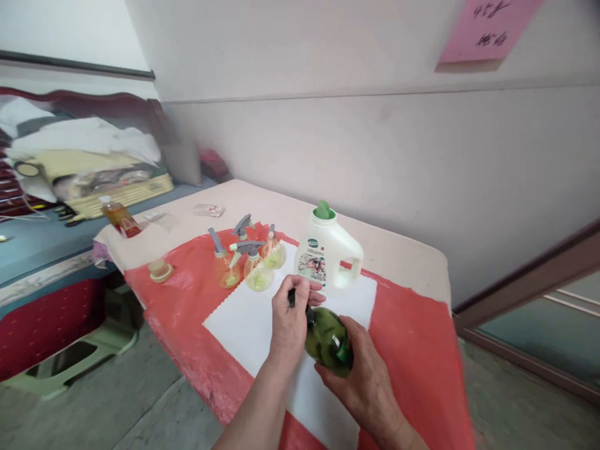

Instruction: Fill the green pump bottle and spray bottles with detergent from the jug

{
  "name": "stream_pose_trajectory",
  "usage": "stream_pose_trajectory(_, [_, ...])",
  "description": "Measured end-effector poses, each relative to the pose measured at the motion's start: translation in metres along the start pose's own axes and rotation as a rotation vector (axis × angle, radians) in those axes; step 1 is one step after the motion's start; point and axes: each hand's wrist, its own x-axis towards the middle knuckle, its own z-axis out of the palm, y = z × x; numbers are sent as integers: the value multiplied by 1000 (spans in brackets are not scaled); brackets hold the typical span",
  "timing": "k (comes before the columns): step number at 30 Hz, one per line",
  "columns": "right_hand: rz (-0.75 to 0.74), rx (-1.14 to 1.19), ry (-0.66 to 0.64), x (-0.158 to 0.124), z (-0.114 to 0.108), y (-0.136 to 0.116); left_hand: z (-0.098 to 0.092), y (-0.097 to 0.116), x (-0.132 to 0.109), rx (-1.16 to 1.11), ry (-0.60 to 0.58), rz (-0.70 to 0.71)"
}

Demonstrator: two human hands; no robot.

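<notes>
A dark green, see-through spray bottle [325, 340] is tilted on its side between my hands, above the white sheet [239, 315]. My left hand [293, 309] is closed around its black spray head, most of which the fingers hide. The fingers of my right hand [363, 369] wrap around the rounded body of the bottle. Just beyond them stands a white detergent jug [310, 250] with a handle, upright, its neck holding a green spout [323, 209]. Left of the jug is a group of clear spray bottles [259, 275] with grey trigger heads and a little pale liquid inside.
A red plastic sheet [412, 350] covers the front of the table [398, 256]. At the left lie a translucent cap [160, 270] and a bottle of amber liquid [120, 217]. A red-covered stool [47, 325] stands beside the table; a wall rises behind it.
</notes>
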Motion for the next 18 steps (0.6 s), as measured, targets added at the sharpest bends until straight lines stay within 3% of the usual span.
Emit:
stream_pose_trajectory(2, [-9,31,-12,-2,-4,4,5,-5,-2,-44,-23,-40])
stream_pose_trajectory(5, [114,191,-87,-2,-11,2,7,-12,-1,-83,-5,-100])
stream_pose_trajectory(8, [295,534,-210,0,-21,-5,5,-16,1,-56,-13,-130])
stream_pose_trajectory(11, [382,899,-310,4,-30,-11,2,-15,2,-84,-49,-164])
stream_pose_trajectory(15, [413,1126,-316,6,-34,-14,1,-12,-2,-183,-72,-215])
stream_pose_trajectory(18, [407,1138,-277,7,-33,-10,3,-14,-8,-204,-55,-291])
